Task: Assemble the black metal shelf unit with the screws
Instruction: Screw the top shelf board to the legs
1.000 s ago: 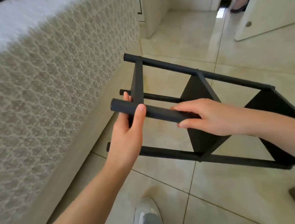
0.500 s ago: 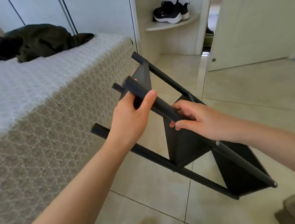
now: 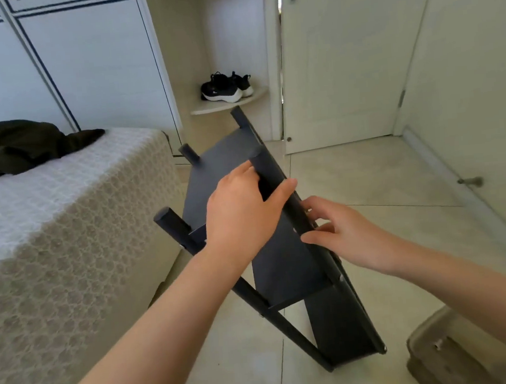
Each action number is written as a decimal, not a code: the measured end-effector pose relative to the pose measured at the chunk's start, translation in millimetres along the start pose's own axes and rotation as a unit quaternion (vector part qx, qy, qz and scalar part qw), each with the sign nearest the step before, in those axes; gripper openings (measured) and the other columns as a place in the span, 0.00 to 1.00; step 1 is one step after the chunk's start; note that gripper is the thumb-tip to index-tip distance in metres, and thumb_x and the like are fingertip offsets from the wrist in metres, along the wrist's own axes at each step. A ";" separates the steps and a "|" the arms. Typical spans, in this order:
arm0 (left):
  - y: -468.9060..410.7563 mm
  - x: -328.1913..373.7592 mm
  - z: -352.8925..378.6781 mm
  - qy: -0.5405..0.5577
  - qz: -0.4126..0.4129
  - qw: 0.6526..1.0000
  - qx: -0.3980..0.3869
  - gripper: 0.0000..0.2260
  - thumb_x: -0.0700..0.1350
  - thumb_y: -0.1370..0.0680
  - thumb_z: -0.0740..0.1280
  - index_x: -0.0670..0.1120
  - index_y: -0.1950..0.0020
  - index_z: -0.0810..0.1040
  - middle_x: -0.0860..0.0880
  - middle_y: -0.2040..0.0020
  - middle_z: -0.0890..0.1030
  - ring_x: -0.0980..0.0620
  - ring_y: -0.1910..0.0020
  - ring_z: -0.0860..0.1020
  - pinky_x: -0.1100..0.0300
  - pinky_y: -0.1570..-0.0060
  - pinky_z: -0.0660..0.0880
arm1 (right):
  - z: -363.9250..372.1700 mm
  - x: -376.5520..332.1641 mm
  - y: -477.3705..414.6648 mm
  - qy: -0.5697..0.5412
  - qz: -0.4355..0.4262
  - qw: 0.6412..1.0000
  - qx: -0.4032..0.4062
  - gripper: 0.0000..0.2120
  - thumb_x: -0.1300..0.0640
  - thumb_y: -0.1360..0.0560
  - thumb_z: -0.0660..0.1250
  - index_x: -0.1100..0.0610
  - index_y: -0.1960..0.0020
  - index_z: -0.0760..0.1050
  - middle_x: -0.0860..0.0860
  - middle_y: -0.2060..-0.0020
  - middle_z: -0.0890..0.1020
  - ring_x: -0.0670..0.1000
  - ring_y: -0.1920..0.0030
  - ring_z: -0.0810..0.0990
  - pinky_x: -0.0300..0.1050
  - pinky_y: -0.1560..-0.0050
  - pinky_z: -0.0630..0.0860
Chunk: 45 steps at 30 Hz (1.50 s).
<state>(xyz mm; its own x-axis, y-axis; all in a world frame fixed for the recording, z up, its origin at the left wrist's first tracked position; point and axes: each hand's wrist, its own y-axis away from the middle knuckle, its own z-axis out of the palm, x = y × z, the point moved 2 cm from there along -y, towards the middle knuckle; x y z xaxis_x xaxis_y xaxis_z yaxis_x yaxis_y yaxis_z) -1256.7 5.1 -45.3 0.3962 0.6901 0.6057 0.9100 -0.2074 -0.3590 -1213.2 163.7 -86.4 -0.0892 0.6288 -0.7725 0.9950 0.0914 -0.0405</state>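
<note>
1. tiled floor point(image 3: 381, 181): the tilted unit point(image 3: 281, 262) has its low end down by the tiles, but contact cannot be told; a beige thing point(image 3: 446, 355) sits at the near right
2. bed point(image 3: 65, 212) at the left, under a patterned white cover: a dark cloth point(image 3: 15, 147) lies crumpled on its far end
3. shelf point(image 3: 229, 105) in the far nook: black shoes point(image 3: 225, 86) with white soles stand on it
</note>
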 end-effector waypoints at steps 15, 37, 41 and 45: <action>23.2 95.8 70.3 -0.145 0.096 0.982 -0.076 0.25 0.66 0.20 0.59 0.52 0.30 0.75 0.55 0.27 0.73 0.49 0.22 0.63 0.44 0.23 0.59 | -50.1 60.4 74.8 -0.121 0.100 0.982 0.104 0.14 0.63 0.24 0.69 0.51 0.41 0.76 0.46 0.48 0.84 0.48 0.44 0.82 0.57 0.37 0.77; 42.5 68.3 71.5 -0.086 0.232 0.968 -0.045 0.24 0.66 0.25 0.61 0.52 0.39 0.82 0.55 0.31 0.78 0.51 0.25 0.69 0.52 0.27 0.57 | -17.5 77.3 85.4 -0.219 0.117 0.961 0.120 0.11 0.61 0.26 0.74 0.51 0.46 0.78 0.48 0.53 0.85 0.48 0.51 0.85 0.50 0.47 0.83; 56.0 67.7 75.0 -0.082 0.234 0.969 0.019 0.22 0.62 0.24 0.64 0.49 0.39 0.83 0.52 0.35 0.82 0.49 0.29 0.74 0.52 0.29 0.60 | -17.9 79.9 85.0 -0.224 0.112 0.964 0.090 0.14 0.60 0.27 0.74 0.50 0.43 0.77 0.47 0.51 0.85 0.46 0.51 0.85 0.47 0.48 0.83; 66.5 66.4 73.0 -0.048 0.232 0.970 0.055 0.22 0.56 0.26 0.70 0.46 0.36 0.82 0.50 0.37 0.83 0.48 0.32 0.76 0.52 0.30 0.63 | -29.3 89.3 83.5 -0.197 0.097 0.975 0.023 0.15 0.63 0.25 0.72 0.49 0.42 0.77 0.46 0.48 0.84 0.46 0.46 0.83 0.44 0.47 0.82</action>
<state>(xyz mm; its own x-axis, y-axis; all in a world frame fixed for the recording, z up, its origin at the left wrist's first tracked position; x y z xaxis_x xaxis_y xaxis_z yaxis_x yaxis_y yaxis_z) -1178.7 87.8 -80.8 0.7416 0.6030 0.2941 0.6165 -0.4395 -0.6533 -1139.5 250.1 -140.2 0.1162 0.2849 -0.9515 0.9932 -0.0413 0.1090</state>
